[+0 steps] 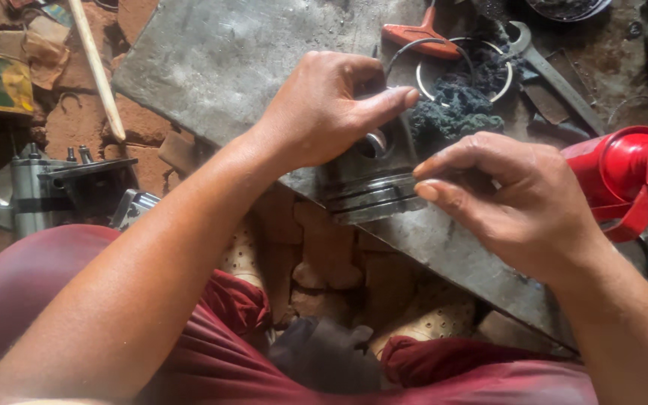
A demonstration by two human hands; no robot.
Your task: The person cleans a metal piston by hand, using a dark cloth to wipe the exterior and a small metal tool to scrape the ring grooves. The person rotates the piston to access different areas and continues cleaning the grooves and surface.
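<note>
The person is sitting low on a brick floor point(316, 247) with a flat metal plate point(219, 60) serving as a bench, and everything here is placed relative to the piston point(373, 191) lying at the near edge of that plate, just above the knees. The left hand point(316, 112) is gripping the piston from above, fingers wrapped over its top and thumb point(388, 101) stretched across by the pin hole, apparently steadying it so it cannot roll off the edge. The right hand point(511, 199) is closing in from the piston's right side, fingertips point(429, 176) pinched together against the grooved band, seemingly working a thin ring there; whether a ring is actually between them I cannot tell.

Just beyond the piston, a dark rag point(455, 105) is lying on the plate beside loose metal rings point(463, 71), probably kept within easy reach. Farther beyond, an orange-handled tool point(418, 34) and a spanner point(549, 71) are resting. To the piston's right, a red canister point(624, 169) is standing; well to its left, a wooden stick point(99, 71) and an engine part point(61, 187) are sitting on the floor.
</note>
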